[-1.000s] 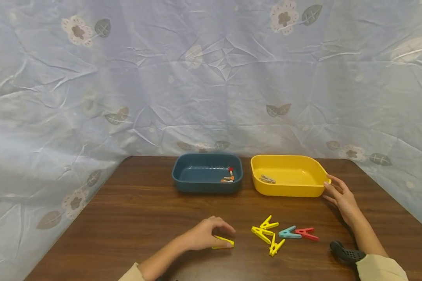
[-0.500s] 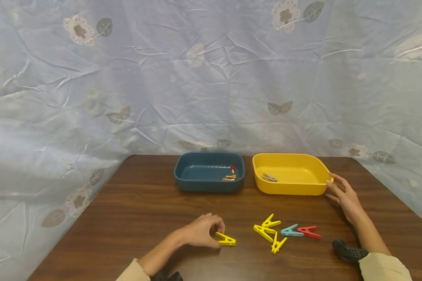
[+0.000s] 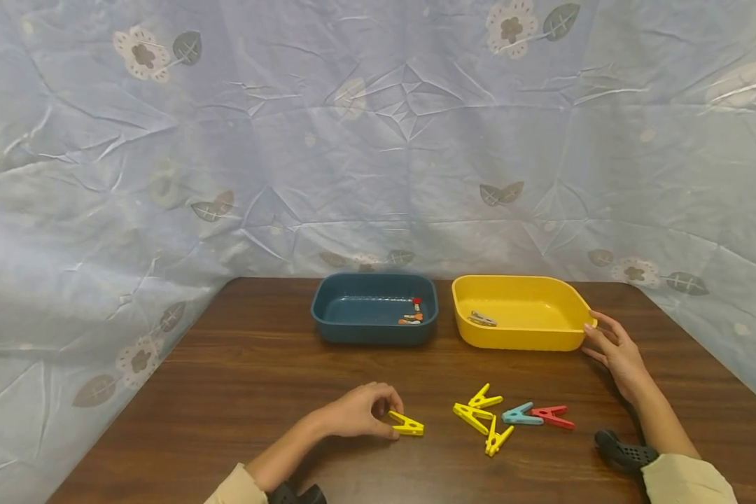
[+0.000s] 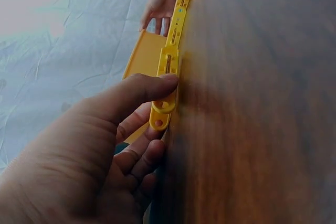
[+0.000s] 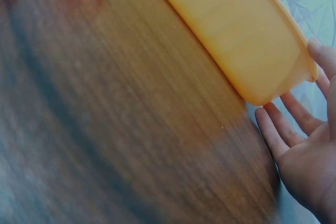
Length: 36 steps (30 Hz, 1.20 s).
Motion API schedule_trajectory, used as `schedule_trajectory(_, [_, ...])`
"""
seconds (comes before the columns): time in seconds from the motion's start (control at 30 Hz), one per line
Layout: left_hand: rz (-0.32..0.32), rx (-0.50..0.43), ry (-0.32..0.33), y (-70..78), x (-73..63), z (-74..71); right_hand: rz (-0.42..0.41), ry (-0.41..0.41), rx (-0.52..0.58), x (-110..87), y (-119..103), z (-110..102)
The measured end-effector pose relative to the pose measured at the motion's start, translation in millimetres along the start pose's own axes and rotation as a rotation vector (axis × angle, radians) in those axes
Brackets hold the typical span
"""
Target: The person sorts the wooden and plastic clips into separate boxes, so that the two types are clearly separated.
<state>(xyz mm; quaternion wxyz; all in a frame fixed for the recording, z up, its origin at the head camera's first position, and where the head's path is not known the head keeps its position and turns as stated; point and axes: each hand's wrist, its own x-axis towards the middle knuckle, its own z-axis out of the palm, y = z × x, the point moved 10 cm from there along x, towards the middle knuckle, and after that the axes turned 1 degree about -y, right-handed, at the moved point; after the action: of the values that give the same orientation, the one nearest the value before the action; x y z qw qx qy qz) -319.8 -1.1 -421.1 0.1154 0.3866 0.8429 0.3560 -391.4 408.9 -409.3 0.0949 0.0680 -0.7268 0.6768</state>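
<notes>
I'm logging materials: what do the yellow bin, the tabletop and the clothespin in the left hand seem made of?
Yellow bin: probably plastic, smooth with slight sheen; even colour, rounded corners.
Tabletop: dark wood or wood-look laminate; streaky grain, soft reflections.
Clothespin: likely smooth plastic, evenly yellow; its spring looks metallic.

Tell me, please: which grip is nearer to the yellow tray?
Right: the right grip touches the yellow tray at its right end. The left grip is farther, to its front left, pinching a clip.

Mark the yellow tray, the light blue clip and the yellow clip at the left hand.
Yellow tray (image 3: 521,339): head view, outer front wall.
Light blue clip (image 3: 524,420): head view, its nearer arm.
Yellow clip (image 3: 414,429) at the left hand (image 3: 359,411): head view, end where its arms meet.
</notes>
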Motion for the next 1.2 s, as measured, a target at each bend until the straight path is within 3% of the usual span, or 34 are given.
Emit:
schedule_trajectory(0.53, [0.021,-0.107,0.039,7.7,1.5,-4.5,0.001,0.005,0.051,0.0,0,1])
schedule_trajectory(0.87, [0.027,-0.083,0.02,14.6,8.7,-6.7,-0.005,-0.001,0.039,0.4,-2,1])
schedule_trajectory(1.2, [0.037,-0.082,0.042,20.1,20.9,-8.9,0.005,0.003,-0.004,1.2,1,0])
